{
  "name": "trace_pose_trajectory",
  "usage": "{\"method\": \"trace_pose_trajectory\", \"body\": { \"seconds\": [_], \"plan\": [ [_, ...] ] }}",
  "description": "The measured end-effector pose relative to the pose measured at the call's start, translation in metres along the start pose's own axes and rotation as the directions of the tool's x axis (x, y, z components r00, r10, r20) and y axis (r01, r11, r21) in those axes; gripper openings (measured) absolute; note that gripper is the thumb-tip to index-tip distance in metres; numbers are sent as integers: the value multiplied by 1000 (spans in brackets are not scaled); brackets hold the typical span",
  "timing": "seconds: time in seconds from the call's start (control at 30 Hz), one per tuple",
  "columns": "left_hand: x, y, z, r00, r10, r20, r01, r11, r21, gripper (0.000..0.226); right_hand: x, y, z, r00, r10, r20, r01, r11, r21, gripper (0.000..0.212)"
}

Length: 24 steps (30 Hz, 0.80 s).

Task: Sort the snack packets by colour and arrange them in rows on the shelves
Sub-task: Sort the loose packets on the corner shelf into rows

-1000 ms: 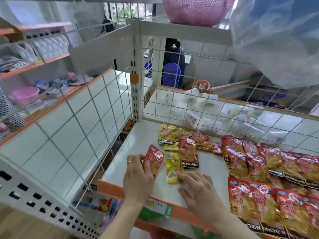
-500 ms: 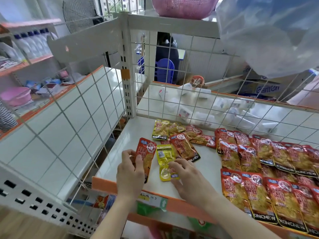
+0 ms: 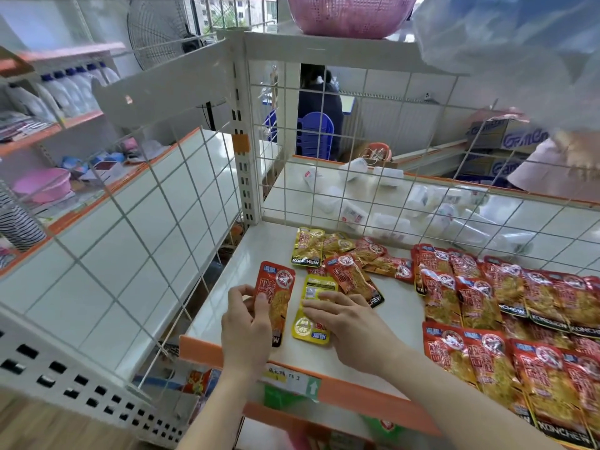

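Hands sort snack packets at the front of a shop shelf (image 3: 401, 306).
Nearest the shelf edge, the left hand (image 3: 246, 323) has its grip closed on a red packet (image 3: 279, 287); the right hand (image 3: 350, 319) lies flat, grip open, on a yellow packet (image 3: 311, 331) just beside it. To the right, red rows (image 3: 506, 306) look already laid out. Behind the hands a small mixed heap (image 3: 354, 271) of red and yellow packets waits unsorted near the wire grid (image 3: 357, 177), and no yellow row shows yet.

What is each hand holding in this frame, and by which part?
The left hand pinches the red packet at its left edge, near the middle. The right hand holds nothing: its straight fingers rest on the yellow packet.
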<state>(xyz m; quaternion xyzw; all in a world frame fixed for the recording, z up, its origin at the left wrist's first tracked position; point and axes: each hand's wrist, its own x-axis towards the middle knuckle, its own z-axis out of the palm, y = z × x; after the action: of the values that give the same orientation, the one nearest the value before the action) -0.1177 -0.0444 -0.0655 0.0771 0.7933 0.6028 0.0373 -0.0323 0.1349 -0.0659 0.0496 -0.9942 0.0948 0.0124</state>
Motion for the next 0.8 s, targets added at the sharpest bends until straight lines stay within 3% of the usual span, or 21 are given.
{"method": "trace_pose_trajectory", "body": {
  "seconds": [0.13, 0.3, 0.43, 0.53, 0.67, 0.8],
  "plan": [
    [1, 0, -2, 999, -34, -10, 33, 997, -63, 7, -6, 4, 7, 986, -111, -125, 102, 992, -72, 55],
    [3, 4, -2, 996, -89, -19, 85, 984, -159, 8, -13, 3, 15, 940, -153, -305, 184, 980, 72, 31],
    [1, 11, -4, 991, -132, 24, 134, 961, -241, 11, -21, -6, 7, 870, 40, -492, 114, 954, 278, 27],
    [0, 25, -5, 983, -169, 65, 181, 923, -339, 24, -28, -13, -20, 803, 215, -555, 65, 896, 440, 25],
    [-3, 53, 5, 987, -118, 109, 151, 913, -380, 12, -43, -11, -61, 766, 450, -458, 5, 708, 706, 26],
    [-13, 84, 28, 973, -53, 224, 154, 871, -467, 7, -62, -2, -92, 690, 682, -244, -15, 350, 937, 22]
  ]
}}
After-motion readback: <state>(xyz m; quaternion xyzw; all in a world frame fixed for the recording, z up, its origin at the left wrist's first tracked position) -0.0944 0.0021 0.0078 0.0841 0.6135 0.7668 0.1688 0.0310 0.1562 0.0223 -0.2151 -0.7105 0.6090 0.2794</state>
